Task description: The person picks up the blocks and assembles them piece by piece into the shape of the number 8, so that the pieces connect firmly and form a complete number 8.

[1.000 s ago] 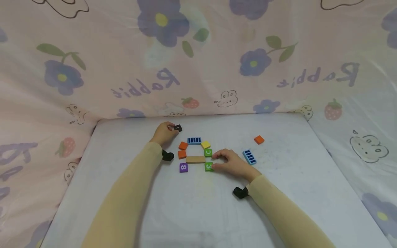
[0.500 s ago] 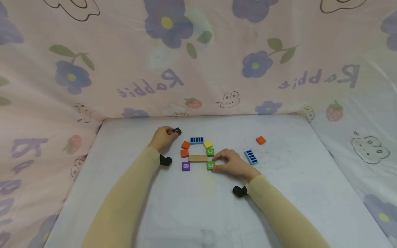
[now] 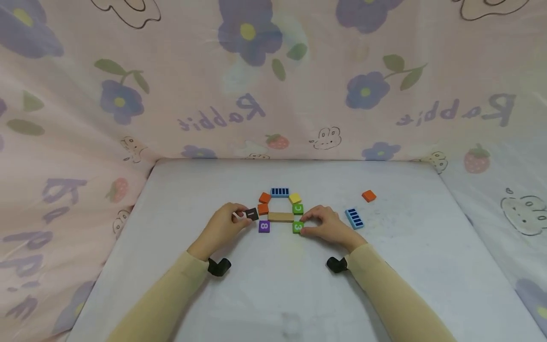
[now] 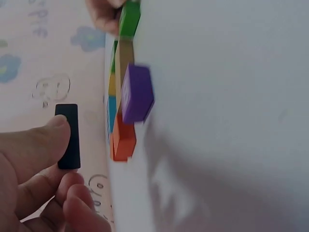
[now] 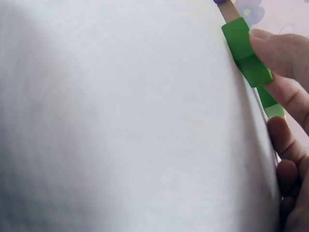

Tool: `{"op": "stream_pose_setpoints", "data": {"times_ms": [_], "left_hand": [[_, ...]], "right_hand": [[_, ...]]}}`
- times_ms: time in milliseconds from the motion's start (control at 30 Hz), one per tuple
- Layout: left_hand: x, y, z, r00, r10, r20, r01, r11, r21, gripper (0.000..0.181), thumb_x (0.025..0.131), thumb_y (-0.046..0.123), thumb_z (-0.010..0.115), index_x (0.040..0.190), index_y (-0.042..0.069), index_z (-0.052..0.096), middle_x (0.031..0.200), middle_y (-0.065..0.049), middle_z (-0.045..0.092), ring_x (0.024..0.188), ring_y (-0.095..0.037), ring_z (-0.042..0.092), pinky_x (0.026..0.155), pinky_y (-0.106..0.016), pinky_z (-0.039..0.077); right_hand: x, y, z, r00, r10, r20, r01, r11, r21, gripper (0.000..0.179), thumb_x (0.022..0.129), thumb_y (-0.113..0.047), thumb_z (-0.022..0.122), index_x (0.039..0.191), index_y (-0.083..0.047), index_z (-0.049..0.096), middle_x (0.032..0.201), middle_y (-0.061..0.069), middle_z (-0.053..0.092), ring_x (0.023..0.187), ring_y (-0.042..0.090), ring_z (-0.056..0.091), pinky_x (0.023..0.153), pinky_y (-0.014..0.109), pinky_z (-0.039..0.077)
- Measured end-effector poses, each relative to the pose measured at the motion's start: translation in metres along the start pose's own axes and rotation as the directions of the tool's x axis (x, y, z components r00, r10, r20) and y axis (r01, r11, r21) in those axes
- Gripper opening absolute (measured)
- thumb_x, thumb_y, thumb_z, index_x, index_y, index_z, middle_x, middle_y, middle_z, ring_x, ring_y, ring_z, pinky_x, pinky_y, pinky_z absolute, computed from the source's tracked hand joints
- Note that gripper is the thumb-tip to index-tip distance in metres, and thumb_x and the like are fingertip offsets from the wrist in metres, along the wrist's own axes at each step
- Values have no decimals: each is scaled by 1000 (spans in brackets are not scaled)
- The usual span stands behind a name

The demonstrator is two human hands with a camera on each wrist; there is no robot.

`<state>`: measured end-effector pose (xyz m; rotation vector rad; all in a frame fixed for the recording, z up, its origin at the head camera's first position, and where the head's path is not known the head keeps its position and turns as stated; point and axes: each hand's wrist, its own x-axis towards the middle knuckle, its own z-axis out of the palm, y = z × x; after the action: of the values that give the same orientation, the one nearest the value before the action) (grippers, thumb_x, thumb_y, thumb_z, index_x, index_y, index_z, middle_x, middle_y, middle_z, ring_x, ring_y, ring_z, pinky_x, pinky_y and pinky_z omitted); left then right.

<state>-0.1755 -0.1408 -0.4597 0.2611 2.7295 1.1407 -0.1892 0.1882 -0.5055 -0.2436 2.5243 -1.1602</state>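
Note:
Between its thumb and fingers my left hand [image 3: 224,229] pinches a black block [image 3: 252,214] with a white mark, raised off the table in the left wrist view. Close to that block are an orange block [image 3: 262,209] and a purple block [image 3: 264,226] marked 8. My right hand [image 3: 328,226] holds thumb and index finger at a green block [image 5: 247,50] marked 3, which stands on the table. A plain wooden bar [image 3: 280,217] lies between the two sides of a ring made of orange, light blue [image 3: 279,192], yellow [image 3: 295,198] and green [image 3: 297,209] blocks.
Right of the right hand lie a loose light-blue block [image 3: 354,219] with dark stripes and an orange block [image 3: 369,195]. A white cloth covers the table [image 3: 273,289]. Printed fabric [image 3: 299,104] hangs behind and at both sides.
My left hand has brought the black block from the far left of the ring toward me, down beside the orange and purple blocks. The right hand stays at the green block; the head view has shifted slightly.

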Motion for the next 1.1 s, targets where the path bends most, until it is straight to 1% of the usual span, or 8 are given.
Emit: {"op": "stream_pose_setpoints", "data": {"times_ms": [100, 200, 400, 533, 700, 800, 1000, 1100], "left_hand": [[-17, 3, 9, 999, 31, 21, -31, 1000, 4, 33, 87, 26, 74, 116, 12, 66, 97, 2, 57, 80, -14, 52, 68, -31, 44], [-25, 5, 19, 996, 72, 59, -72, 997, -7, 32, 86, 24, 75, 113, 10, 66, 94, 3, 58, 79, -12, 53, 71, -32, 46], [-31, 2, 35, 983, 76, 166, -73, 997, -21, 31, 88, 27, 72, 112, 10, 63, 88, 5, 58, 78, -12, 53, 73, -31, 46], [-32, 0, 40, 979, 55, 197, -54, 998, -10, 28, 86, 28, 74, 108, 12, 65, 86, 4, 57, 77, -13, 52, 71, -32, 45], [-30, 2, 44, 981, 28, 190, -31, 999, 11, 28, 82, 31, 78, 100, 14, 64, 85, 3, 57, 75, -14, 52, 70, -32, 43], [-30, 4, 47, 986, 12, 164, -16, 1000, 19, 29, 80, 33, 79, 96, 15, 62, 83, 2, 57, 73, -14, 50, 67, -32, 42], [-31, 6, 53, 992, -49, 115, 45, 998, 41, 32, 79, 37, 80, 95, 16, 61, 78, 5, 56, 70, -15, 50, 64, -32, 40], [-30, 5, 55, 994, -57, 92, 52, 997, 48, 34, 79, 39, 79, 96, 16, 62, 78, 6, 56, 70, -14, 50, 64, -32, 40]], "right_hand": [[-1, -1, 0, 1000, -6, -4, 6, 1000, 6, 35, 73, -53, 80, 102, -36, 68, 122, -12, 53, 125, 20, 33, 104, 51, 15], [-1, 0, 0, 1000, -1, -9, 1, 1000, 1, 34, 73, -52, 79, 101, -36, 68, 122, -12, 53, 125, 20, 32, 105, 51, 14], [0, 3, 1, 1000, 6, -7, -6, 1000, 6, 34, 73, -52, 80, 101, -36, 68, 123, -10, 53, 125, 21, 32, 105, 52, 14], [0, 0, 1, 1000, 9, 0, -9, 1000, 12, 34, 73, -52, 80, 101, -36, 68, 124, -10, 52, 126, 22, 30, 104, 52, 15], [-1, -1, -1, 1000, 10, 5, -10, 1000, 10, 35, 73, -53, 79, 101, -36, 68, 127, -9, 51, 128, 23, 28, 105, 53, 14], [-1, -1, -1, 1000, 14, 4, -14, 1000, 12, 36, 73, -53, 79, 101, -35, 67, 127, -9, 51, 128, 23, 28, 105, 53, 14], [0, 0, 0, 1000, 6, 1, -6, 1000, -5, 37, 72, -55, 79, 101, -35, 67, 127, -9, 51, 127, 23, 29, 104, 53, 15], [1, -1, 1, 1000, -3, 2, 3, 1000, -8, 37, 73, -54, 79, 102, -35, 67, 127, -7, 51, 126, 24, 30, 104, 52, 16]]}}
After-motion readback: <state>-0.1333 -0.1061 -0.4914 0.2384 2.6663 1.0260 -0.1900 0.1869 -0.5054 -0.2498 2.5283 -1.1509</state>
